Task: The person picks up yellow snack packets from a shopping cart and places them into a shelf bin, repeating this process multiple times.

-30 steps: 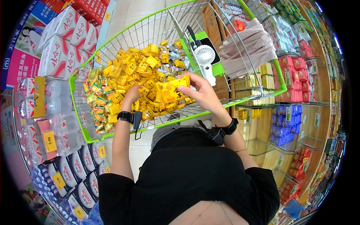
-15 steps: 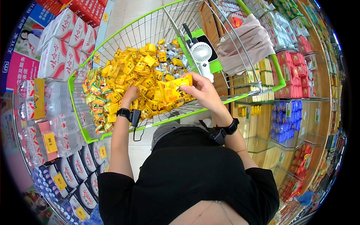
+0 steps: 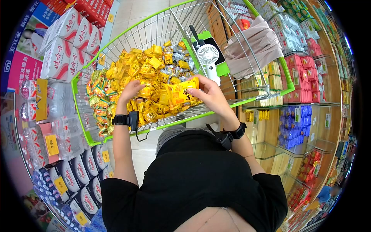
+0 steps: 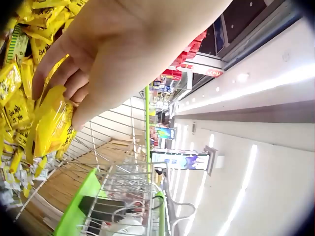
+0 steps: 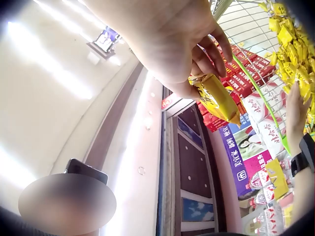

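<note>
My left hand (image 3: pixel 131 91) pinches a small yellow wrapped packet (image 4: pixel 51 123) between thumb and fingers, close over the heap in the shopping cart. In the head view my right hand (image 3: pixel 208 92) grips a larger yellow packet (image 3: pixel 178 94) with dark printed characters, thumb on its front face; it also shows in the right wrist view as a yellow packet (image 5: pixel 216 101). Beneath both hands lies a pile of yellow packets (image 3: pixel 133 67), with green-and-orange ones (image 3: pixel 102 104) at the left and silver ones (image 3: pixel 181 58) at the far right of the heap.
The green-rimmed wire cart (image 3: pixel 127 34) surrounds the heap. A white handheld fan (image 3: pixel 208 56) and a pinkish cloth (image 3: pixel 255 48) sit at its right end. White cartons (image 3: pixel 58 58) and bottled drinks stand left; snack shelves (image 3: pixel 301 116) line the right.
My left hand has come up out of the heap and shifted slightly left, a small yellow packet now in its fingers. My right hand keeps its packet at nearly the same place.
</note>
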The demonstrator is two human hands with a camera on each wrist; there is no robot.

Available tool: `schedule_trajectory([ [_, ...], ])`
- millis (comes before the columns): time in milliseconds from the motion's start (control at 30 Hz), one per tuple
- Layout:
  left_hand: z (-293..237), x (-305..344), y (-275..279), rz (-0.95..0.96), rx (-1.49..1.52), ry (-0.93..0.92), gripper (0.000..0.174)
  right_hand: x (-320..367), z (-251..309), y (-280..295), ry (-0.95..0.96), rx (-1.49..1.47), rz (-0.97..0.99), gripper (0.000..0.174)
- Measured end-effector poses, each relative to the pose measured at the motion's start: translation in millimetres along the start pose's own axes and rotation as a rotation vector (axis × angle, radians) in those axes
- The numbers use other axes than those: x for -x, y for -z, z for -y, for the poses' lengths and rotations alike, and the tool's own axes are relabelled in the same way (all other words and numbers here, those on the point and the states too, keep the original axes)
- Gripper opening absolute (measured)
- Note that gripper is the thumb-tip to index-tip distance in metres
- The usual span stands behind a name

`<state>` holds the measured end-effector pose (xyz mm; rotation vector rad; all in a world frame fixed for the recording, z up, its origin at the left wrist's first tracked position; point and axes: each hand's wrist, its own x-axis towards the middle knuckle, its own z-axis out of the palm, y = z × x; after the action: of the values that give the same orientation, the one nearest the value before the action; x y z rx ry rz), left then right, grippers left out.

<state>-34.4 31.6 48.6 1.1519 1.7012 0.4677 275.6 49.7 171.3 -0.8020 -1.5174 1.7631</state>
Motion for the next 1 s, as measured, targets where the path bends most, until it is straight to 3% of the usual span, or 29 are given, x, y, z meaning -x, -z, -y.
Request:
schedule_trajectory([
  [133,-49.6,25.3,-9.3,-0.171,0.149,0.029,0.023,1.7,0.4,1.9,-0.014,0.023,0.009,0.02],
  [233,-66.7,34.2,-10.4,-0.219,0.283,-0.107,0.023,2.7,0.9,2.6,-0.013,0.026,0.004,0.022],
  [300,-77.3,40.9,-7.2,-0.087,0.258,-0.16,0.023,3.5,1.3,3.7,-0.014,0.032,0.004,0.022],
  [600,-130.6,89.3,-11.1,-0.058,0.393,-0.322,0.021,4.7,2.0,5.8,-0.03,0.017,0.01,0.023],
  [1000,-148.9,106.6,-17.9,0.002,0.486,-0.321,0.026,3.4,1.0,8.6,-0.029,0.026,0.031,0.022],
])
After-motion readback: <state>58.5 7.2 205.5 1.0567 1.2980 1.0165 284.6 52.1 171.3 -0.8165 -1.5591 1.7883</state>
